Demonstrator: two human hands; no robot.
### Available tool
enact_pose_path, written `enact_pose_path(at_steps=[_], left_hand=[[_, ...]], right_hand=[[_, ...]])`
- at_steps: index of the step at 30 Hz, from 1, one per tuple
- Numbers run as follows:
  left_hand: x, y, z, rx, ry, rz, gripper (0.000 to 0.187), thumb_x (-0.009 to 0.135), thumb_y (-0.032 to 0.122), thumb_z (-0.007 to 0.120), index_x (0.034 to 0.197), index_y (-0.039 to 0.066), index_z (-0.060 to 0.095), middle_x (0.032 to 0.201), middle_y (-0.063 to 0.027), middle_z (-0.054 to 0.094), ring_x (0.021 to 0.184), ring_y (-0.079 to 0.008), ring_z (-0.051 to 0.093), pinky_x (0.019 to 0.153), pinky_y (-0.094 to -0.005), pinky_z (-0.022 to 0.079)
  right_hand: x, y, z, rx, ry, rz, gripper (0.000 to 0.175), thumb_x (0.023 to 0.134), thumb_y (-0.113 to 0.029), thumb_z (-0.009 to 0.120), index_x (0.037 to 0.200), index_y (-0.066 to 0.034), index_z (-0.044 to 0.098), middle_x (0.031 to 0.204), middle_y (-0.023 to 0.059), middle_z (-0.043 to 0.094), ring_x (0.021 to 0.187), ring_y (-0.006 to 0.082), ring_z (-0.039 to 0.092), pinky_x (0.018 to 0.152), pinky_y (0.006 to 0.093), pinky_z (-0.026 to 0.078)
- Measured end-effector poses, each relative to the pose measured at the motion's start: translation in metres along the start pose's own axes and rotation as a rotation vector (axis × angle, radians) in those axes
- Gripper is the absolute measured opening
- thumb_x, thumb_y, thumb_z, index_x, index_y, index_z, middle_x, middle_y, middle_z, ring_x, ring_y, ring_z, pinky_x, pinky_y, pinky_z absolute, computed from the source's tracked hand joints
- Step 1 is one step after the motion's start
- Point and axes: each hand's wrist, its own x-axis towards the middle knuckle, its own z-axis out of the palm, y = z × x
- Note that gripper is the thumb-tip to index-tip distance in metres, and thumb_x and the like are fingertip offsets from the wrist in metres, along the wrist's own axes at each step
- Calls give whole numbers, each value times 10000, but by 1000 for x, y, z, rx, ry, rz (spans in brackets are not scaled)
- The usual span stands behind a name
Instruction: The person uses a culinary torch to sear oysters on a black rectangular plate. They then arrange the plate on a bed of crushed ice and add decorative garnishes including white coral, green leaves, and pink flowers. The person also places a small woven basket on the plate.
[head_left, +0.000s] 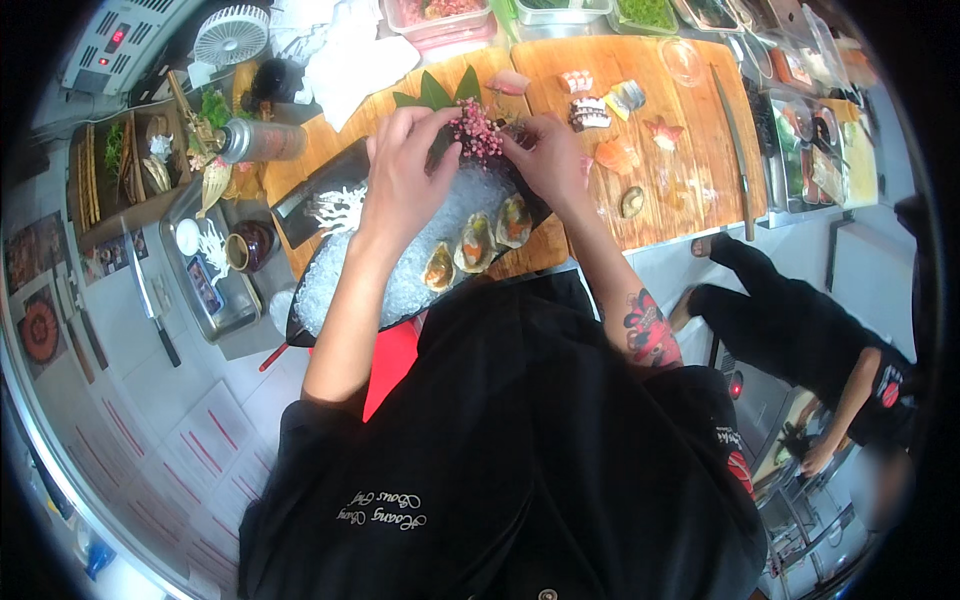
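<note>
A sprig of small pink blossoms (478, 129) stands between my two hands, over the far side of a black boat-shaped tray (300, 319) filled with crushed ice (409, 281). My right hand (551, 157) pinches the sprig's right side by its thin stems. At its left edge are the thumb and forefinger of my left hand (409, 165), set apart; whether they grip it is hard to see. Green pointed leaves (435, 94) rise behind. Several oysters in the shell (475, 241) rest on the ice's near right side, and white branching coral (339, 210) lies by my left wrist.
Pieces of salmon (617, 154), octopus (590, 113) and other seafood lie on the wooden cutting board (645, 214). A long knife (731, 142) lies along its right edge. Left stand a gas canister (264, 140) and a metal tray (244, 304). Another person (802, 322) works at right.
</note>
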Motion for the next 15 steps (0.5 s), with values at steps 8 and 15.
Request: enact_pose_path(at_steps=[8,15], left_hand=[[-21,1,9,33,-54,22,431,828,222,805,1234,138,688,1075,-39,606,1036,-234,581,910,-389,392],[-28,-4,31,93,-36,91,414,820,224,808,1207,132,693,1086,-29,617,1057,-231,578,906,-395,407]], right_hand=[[0,-3,4,-23,-87,-21,280,801,-235,823,826,20,711,762,174,660,731,314,644,671,424,489],[-2,-6,6,-63,-58,-65,251,781,-204,808,770,25,704,757,206,674,715,371,646,696,448,492]])
